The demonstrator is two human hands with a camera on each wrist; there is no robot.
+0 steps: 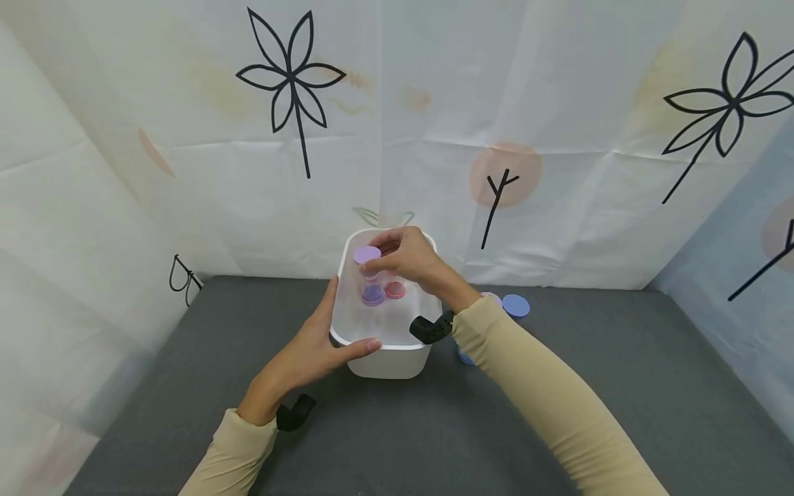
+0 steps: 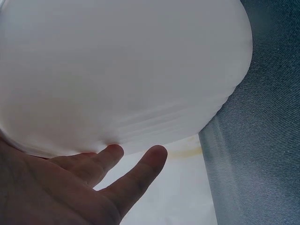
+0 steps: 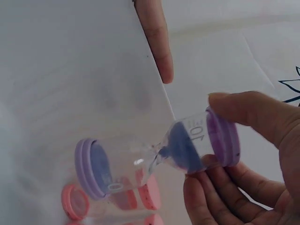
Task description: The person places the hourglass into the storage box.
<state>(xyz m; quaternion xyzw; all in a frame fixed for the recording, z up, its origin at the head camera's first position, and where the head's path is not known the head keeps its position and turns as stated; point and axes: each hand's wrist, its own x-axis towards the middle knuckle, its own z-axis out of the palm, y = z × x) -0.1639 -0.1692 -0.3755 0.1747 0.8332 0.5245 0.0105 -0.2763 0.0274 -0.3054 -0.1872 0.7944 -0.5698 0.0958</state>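
My right hand (image 1: 414, 258) pinches a sand timer (image 3: 190, 145) by its upper lilac cap, thumb on one side and fingers on the other. The timer is clear, with lilac caps at both ends and blue-violet sand in both bulbs. It is over the inside of a white plastic bin (image 1: 389, 364). Beside it in the bin are pink-capped timers (image 3: 150, 192), partly hidden in the head view. My left hand (image 1: 313, 351) rests against the bin's left side, its fingers extended along the outer wall and its thumb at the front rim.
Right of the bin, partly behind my right forearm, lie a blue round cap (image 1: 516, 306), a pinkish cap (image 1: 492, 297) and another blue piece (image 1: 465, 357). The bin stands on a dark grey table (image 1: 595, 344), with a patterned white cloth (image 1: 422, 103) hanging behind.
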